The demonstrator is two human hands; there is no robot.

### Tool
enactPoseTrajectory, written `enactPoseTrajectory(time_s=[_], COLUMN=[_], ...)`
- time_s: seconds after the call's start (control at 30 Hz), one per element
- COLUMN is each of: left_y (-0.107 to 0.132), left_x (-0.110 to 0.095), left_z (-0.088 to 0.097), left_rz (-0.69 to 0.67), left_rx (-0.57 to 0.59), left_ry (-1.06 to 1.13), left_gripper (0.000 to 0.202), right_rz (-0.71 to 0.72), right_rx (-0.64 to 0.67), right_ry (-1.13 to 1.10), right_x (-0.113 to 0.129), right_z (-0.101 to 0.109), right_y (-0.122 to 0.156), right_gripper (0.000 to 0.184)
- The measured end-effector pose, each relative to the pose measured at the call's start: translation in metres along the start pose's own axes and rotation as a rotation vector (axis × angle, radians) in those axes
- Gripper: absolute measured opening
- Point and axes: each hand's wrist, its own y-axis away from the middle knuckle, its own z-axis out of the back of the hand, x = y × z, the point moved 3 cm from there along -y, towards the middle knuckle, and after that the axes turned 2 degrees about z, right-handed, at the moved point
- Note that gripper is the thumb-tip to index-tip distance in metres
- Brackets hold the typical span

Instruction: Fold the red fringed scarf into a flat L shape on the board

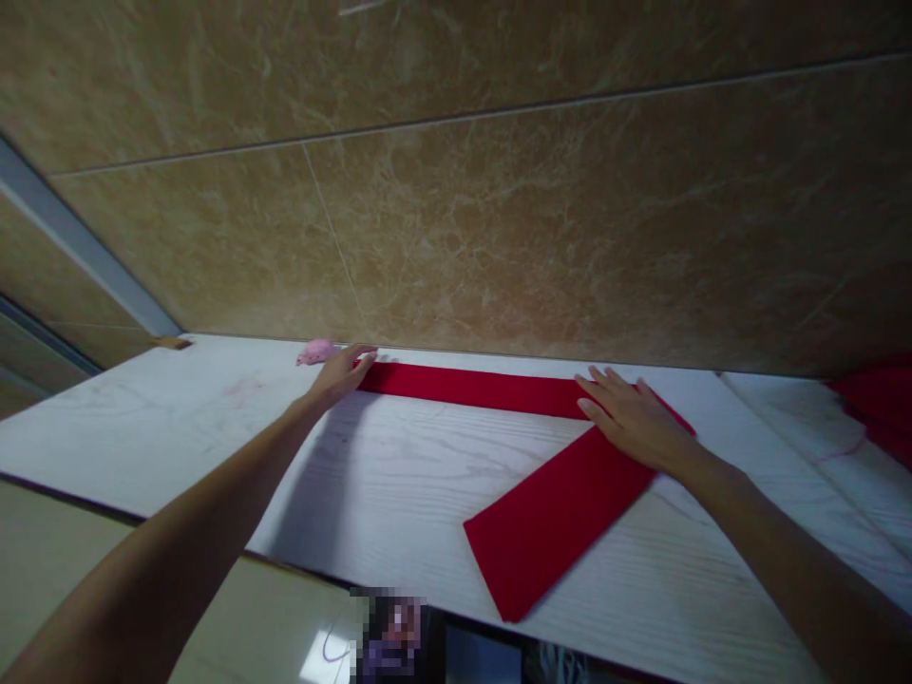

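A long, narrow red cloth strip (470,389) lies along the back of the white wood-grain table. At its left end is my left hand (342,375), fingers stretched out and touching the cloth. My right hand (631,418) rests flat with spread fingers over the strip's right end. Beneath that palm, a wider folded piece of red cloth (562,518) slants down toward the table's front edge. Whether the two red pieces join under the hand cannot be seen. Just left of my left hand sits a small pink object (316,351), perhaps a toy.
A brown marbled tile wall (499,228) rises right behind the table (399,475). More red cloth (880,404) is piled at the far right. A small brown block (171,342) sits at the back left corner. Dark items and a blurred patch show below the front edge.
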Motion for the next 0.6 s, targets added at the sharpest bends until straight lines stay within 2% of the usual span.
enactPoseTrajectory(time_s=[0.07, 0.13, 0.27, 0.33, 0.4, 0.5, 0.6], left_y=[-0.002, -0.004, -0.016, -0.024, -0.032, -0.044, -0.053], left_x=[-0.019, -0.042, -0.075, -0.078, -0.074, -0.066, -0.064], left_z=[0.000, -0.005, -0.011, -0.008, -0.002, 0.004, 0.007], left_rz=[-0.067, -0.128, -0.175, -0.175, -0.153, -0.109, -0.064], left_rx=[-0.006, 0.048, 0.293, 0.418, 0.492, 0.550, 0.577], left_ry=[-0.016, -0.038, -0.020, -0.051, -0.123, -0.221, -0.259], left_gripper=[0.059, 0.056, 0.054, 0.061, 0.068, 0.078, 0.084], right_rz=[0.011, 0.027, 0.019, 0.004, 0.016, 0.057, 0.060], right_rx=[0.041, 0.082, 0.096, 0.070, 0.032, 0.027, 0.102], right_ry=[-0.025, -0.044, -0.059, -0.073, -0.087, -0.089, -0.078], right_x=[0.003, 0.005, 0.005, 0.004, 0.004, 0.008, 0.013], right_z=[0.002, 0.004, 0.002, 0.000, -0.002, -0.007, -0.012], right_y=[-0.007, -0.014, -0.018, -0.016, -0.014, -0.012, -0.012], right_gripper=[0.070, 0.071, 0.069, 0.069, 0.070, 0.071, 0.074])
